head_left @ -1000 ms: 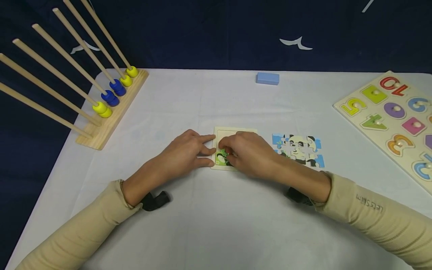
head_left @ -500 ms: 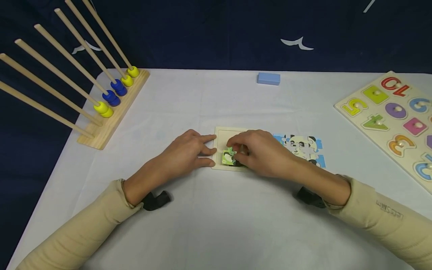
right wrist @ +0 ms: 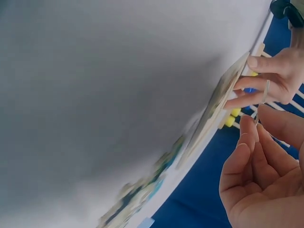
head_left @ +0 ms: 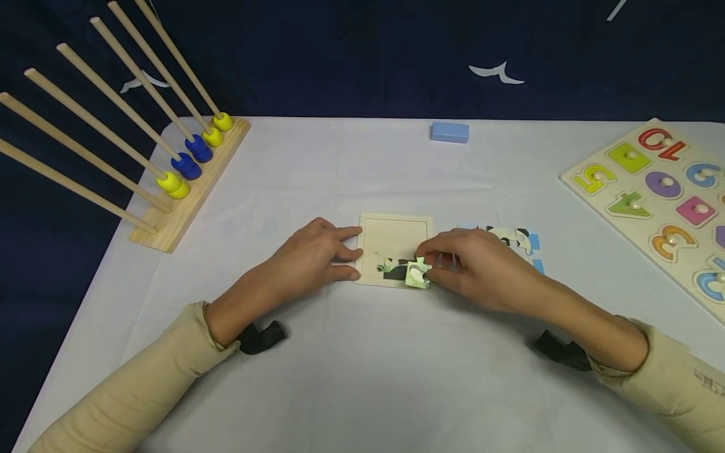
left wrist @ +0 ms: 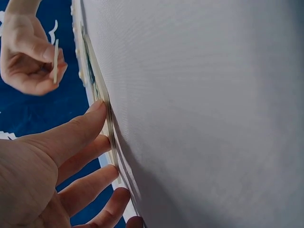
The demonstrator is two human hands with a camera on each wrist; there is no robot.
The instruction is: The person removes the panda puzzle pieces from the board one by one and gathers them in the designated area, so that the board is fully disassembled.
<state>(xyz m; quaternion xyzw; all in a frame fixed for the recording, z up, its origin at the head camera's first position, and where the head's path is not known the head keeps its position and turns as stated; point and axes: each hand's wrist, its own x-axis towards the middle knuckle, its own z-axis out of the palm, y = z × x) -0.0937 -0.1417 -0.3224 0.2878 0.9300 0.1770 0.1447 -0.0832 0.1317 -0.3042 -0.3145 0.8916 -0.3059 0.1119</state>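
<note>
A shallow wooden puzzle tray point(head_left: 394, 234) lies flat on the white table. My left hand point(head_left: 314, 257) touches its left edge with spread, fairly straight fingers; in the left wrist view the thumb point(left wrist: 78, 135) meets the rim. Between thumb and fingertips, my right hand point(head_left: 487, 267) pinches a green-and-white jigsaw piece point(head_left: 417, 274), raised over the tray's lower right corner. The piece point(left wrist: 55, 61) shows edge-on in the left wrist view. Inside the tray, along its lower side, are black, white and green jigsaw pieces point(head_left: 393, 268), partly covered by the held one.
Joined panda jigsaw pieces point(head_left: 523, 239) lie right of the tray, partly behind the right hand. A number peg board point(head_left: 651, 189) stands at the right, a wooden bead abacus point(head_left: 209, 179) at the left. A blue block point(head_left: 450, 132) sits near the back edge.
My right hand has lifted the green-and-white piece from the tray's lower left and carried it rightward to the lower right corner. The left hand stays at the edge.
</note>
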